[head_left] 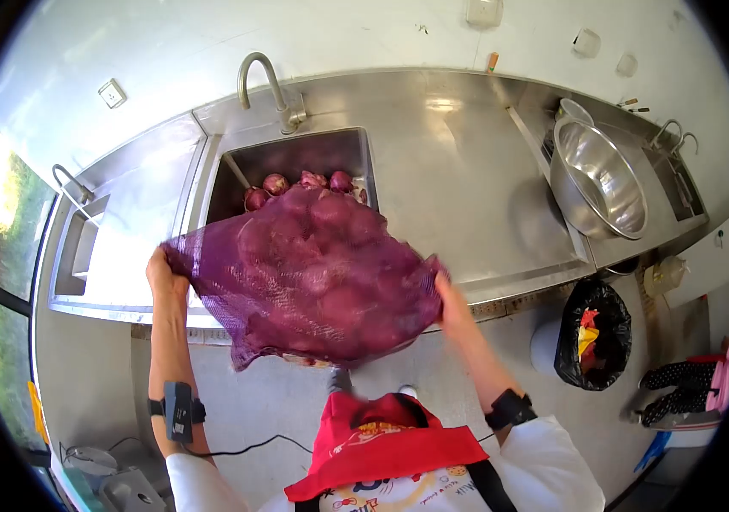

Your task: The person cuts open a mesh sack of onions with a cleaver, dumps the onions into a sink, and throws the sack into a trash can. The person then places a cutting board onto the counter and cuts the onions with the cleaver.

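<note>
A purple mesh bag of onions [317, 269] is held over the near part of the sink [296, 147], its opposite sides gripped by the left hand [166, 273] and right hand [451, 303]. Loose onions [276, 184] are seen beyond it, below the faucet [279, 96].

Steel counter [441, 188] with metal bowl [595, 192] at right, onions [275, 184] in its sink [317, 151]

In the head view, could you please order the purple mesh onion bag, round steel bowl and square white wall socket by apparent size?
1. Purple mesh onion bag
2. Round steel bowl
3. Square white wall socket
</note>
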`<state>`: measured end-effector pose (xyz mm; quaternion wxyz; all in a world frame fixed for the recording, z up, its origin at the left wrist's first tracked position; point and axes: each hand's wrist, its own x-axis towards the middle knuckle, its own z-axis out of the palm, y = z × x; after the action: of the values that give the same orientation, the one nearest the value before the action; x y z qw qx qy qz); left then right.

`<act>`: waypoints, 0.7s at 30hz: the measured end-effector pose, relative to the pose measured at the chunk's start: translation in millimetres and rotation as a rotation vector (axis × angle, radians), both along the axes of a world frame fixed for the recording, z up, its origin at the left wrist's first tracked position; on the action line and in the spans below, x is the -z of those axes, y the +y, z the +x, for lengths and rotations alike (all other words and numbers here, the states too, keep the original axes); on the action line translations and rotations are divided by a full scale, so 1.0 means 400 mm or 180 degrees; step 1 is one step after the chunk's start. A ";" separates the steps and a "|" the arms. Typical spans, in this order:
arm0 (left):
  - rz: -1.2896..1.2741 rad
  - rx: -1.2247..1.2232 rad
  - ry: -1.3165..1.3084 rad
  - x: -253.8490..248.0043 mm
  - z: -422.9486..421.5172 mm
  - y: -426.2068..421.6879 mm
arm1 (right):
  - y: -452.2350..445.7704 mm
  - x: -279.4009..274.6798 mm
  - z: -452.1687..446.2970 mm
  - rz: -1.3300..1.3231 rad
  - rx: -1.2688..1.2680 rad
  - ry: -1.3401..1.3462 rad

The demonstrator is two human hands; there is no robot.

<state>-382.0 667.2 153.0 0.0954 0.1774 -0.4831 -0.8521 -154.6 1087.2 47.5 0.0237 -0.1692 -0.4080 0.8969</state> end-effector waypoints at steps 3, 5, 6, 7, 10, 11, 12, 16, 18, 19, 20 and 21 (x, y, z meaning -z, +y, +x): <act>-0.0044 0.0098 0.0004 -0.050 -0.138 0.018 | 0.019 -0.204 -0.199 -0.0087 0.0775 0.0590; -0.0046 0.0307 0.0010 -0.063 -0.243 -0.005 | 0.009 -0.409 -0.286 0.0544 0.1144 0.0731; 0.0063 0.0319 -0.0002 -0.056 -0.290 -0.014 | 0.031 -0.454 -0.334 0.0907 0.1206 0.0931; 0.0159 0.0345 -0.0002 -0.055 -0.341 -0.018 | 0.035 -0.485 -0.384 0.0803 0.1420 0.0898; 0.0141 0.0784 -0.0020 -0.049 -0.450 0.008 | 0.046 -0.494 -0.490 0.0684 0.1823 0.0802; -0.0191 0.1104 0.0183 0.021 -0.515 -0.005 | 0.052 -0.479 -0.517 0.0668 0.1897 0.0738; -0.0533 0.1413 0.0381 0.096 -0.565 -0.023 | 0.054 -0.460 -0.534 0.0770 0.1726 0.0691; -0.2281 0.2193 0.0988 0.072 -0.365 0.099 | 0.083 -0.350 -0.557 0.0793 0.1449 0.0475; -0.3218 0.2469 0.2217 0.110 -0.250 0.130 | 0.085 -0.307 -0.554 0.0509 0.1698 0.0358; -0.4052 0.2385 0.2716 0.095 -0.171 0.147 | 0.084 -0.303 -0.547 0.0294 0.1777 0.0403; -0.4224 0.2645 0.2490 0.103 -0.099 0.167 | 0.090 -0.300 -0.543 0.0241 0.1688 0.0502; -0.4675 0.2875 0.2551 0.107 -0.040 0.185 | 0.103 -0.298 -0.542 0.0185 0.1596 0.0595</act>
<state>-398.0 741.0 110.3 0.0033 -0.4360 -0.8522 -0.2893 -371.3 1128.3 166.9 0.2875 -0.1807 -0.3749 0.8627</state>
